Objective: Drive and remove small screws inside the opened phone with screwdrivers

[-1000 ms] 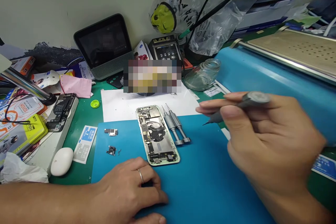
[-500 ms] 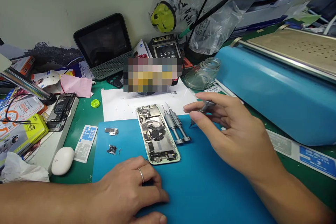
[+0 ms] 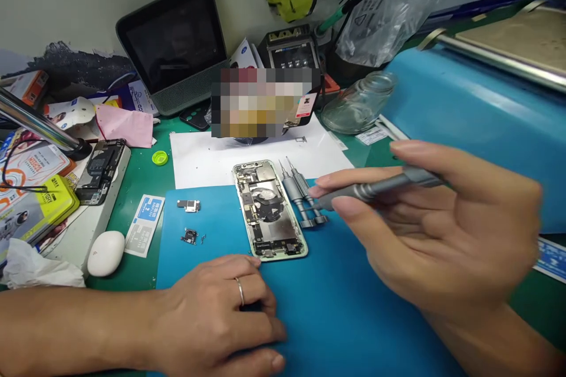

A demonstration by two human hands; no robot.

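Note:
An opened phone (image 3: 269, 212) lies on the blue mat (image 3: 336, 300) with its inner parts showing. My left hand (image 3: 225, 312), a ring on one finger, rests on the mat just below it with loosely bent fingers and the thumb apart. It holds nothing visible; its forefinger is by the phone's bottom corner. My right hand (image 3: 437, 230) pinches a grey precision screwdriver (image 3: 375, 185), raised right of the phone, its cap end inside the hand. Two more grey screwdrivers (image 3: 300, 191) lie along the phone's right side. Left of it are a metal-shielded part (image 3: 189, 205), a small dark part (image 3: 189, 236) and tiny screws (image 3: 203, 238).
A white paper sheet (image 3: 194, 159) lies behind the phone. Further back are a screen (image 3: 172, 41), a glass jar (image 3: 358, 103) and a blue machine (image 3: 469, 129). On the left stand a white earbud case (image 3: 106, 253), a green cap (image 3: 160, 158) and another opened phone (image 3: 101, 171).
My right hand has come nearer and to the right, lifting the screwdriver and tilting it towards level. The camera view has dipped somewhat. My left hand stays on the mat.

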